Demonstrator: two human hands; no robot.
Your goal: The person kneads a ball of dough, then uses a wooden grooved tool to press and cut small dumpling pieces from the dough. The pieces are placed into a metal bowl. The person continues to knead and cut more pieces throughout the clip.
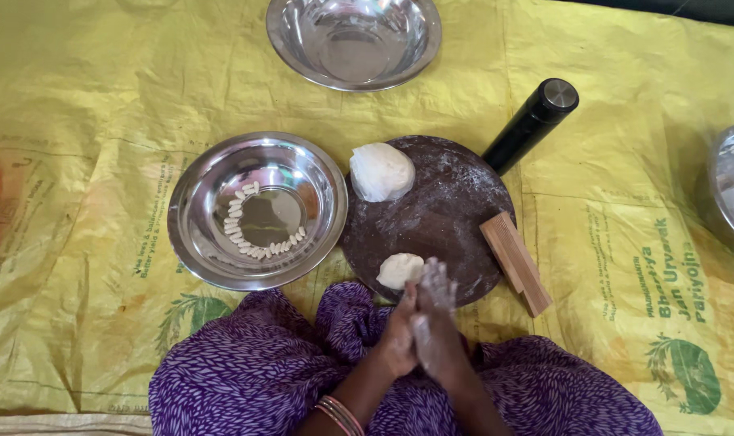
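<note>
Floury hands [423, 323] pressed (palms together), round board [439, 218]

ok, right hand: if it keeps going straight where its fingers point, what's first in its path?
Probably the round dark wooden board. The floury right hand points up-frame over its near edge, just right of the small white dough lump. Height above the board is unclear.

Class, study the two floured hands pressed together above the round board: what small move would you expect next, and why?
Probably the left hand and right hand, palms pressed together, will keep rolling whatever is between them, then drop it into the steel bowl. A curved row of small white rolled pieces lies there, and the small dough lump waits on the round board.
</note>
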